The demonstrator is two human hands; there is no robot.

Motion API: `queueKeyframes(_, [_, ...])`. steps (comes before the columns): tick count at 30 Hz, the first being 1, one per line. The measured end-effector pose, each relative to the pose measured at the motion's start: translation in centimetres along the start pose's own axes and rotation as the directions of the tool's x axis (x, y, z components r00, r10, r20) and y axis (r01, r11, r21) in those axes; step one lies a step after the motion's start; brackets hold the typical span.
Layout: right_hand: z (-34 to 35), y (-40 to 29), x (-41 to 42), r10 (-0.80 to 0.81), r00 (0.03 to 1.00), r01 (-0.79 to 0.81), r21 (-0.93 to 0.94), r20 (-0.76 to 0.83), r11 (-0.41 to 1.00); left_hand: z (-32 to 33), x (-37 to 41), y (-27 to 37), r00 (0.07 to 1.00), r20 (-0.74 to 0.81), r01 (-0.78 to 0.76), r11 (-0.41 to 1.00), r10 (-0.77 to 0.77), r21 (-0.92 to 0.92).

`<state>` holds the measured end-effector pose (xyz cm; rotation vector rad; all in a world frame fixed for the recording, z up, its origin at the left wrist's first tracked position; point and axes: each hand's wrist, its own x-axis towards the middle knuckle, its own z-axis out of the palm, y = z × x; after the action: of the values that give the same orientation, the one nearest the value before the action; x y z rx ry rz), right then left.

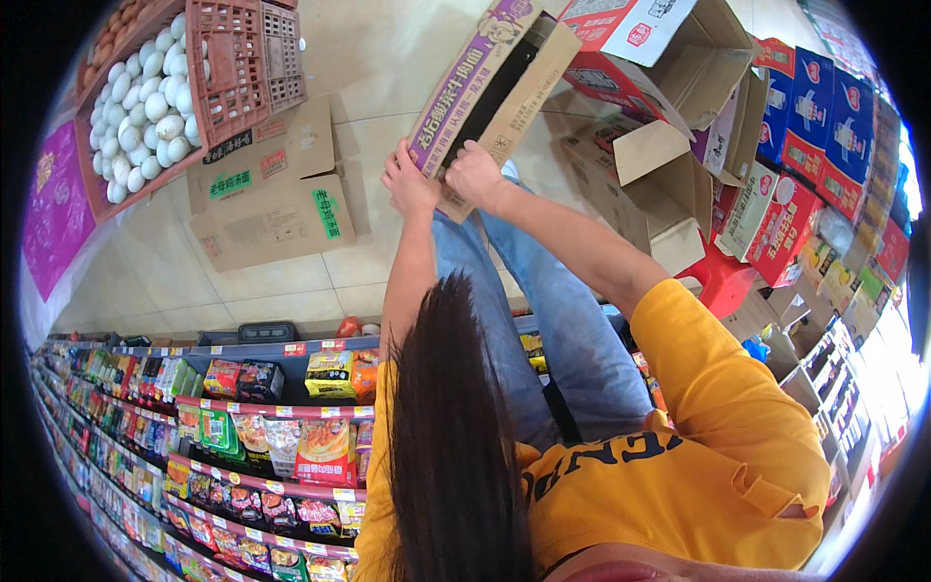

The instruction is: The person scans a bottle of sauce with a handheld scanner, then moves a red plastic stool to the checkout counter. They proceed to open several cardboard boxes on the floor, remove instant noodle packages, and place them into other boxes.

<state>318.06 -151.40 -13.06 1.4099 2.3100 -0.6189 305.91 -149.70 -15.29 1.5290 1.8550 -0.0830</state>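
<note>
A long cardboard carton [502, 109], purple on one side and bare brown on the other, stands tilted before me with a dark gap along its upper face. On its purple side, near the lower end, my left hand [412, 180] grips the edge. My right hand [474, 174] is closed on the carton's near end, by the gap and the brown flap. Both hands touch the carton just beyond my knees. What the carton holds inside is too dark to tell.
Flattened cardboard [269, 196] lies on the tiles at left, beside a pink plastic crate [233, 73] of pale eggs [156, 109]. Open cartons [654, 189] and a red plastic stool [720, 280] stand at right, near stacked boxes [822, 124]. Shelves of packaged food [269, 411] are at lower left.
</note>
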Motion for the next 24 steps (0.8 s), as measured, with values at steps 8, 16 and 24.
queueKeyframes(8, [-3.3, -1.4, -4.1, -0.111, 0.906, 0.179, 0.131, -0.409, 0.975, -0.1, 1.6, -6.2, 0.99, -0.128, -0.031, 0.985, 0.053, 0.172])
queueKeyframes(16, [-0.9, 1.8, -7.5, -0.099, 0.801, 0.265, 0.201, -0.591, 0.943, 0.8, -0.2, -2.4, 0.862, -0.474, 0.122, 0.981, -0.181, -0.153])
queueKeyframes(24, [-0.7, -0.2, -6.4, -0.078, 0.804, 0.221, 0.175, -0.589, 0.959, 0.5, -0.7, 1.0, 0.59, 0.225, 0.657, 0.299, -0.776, -0.692])
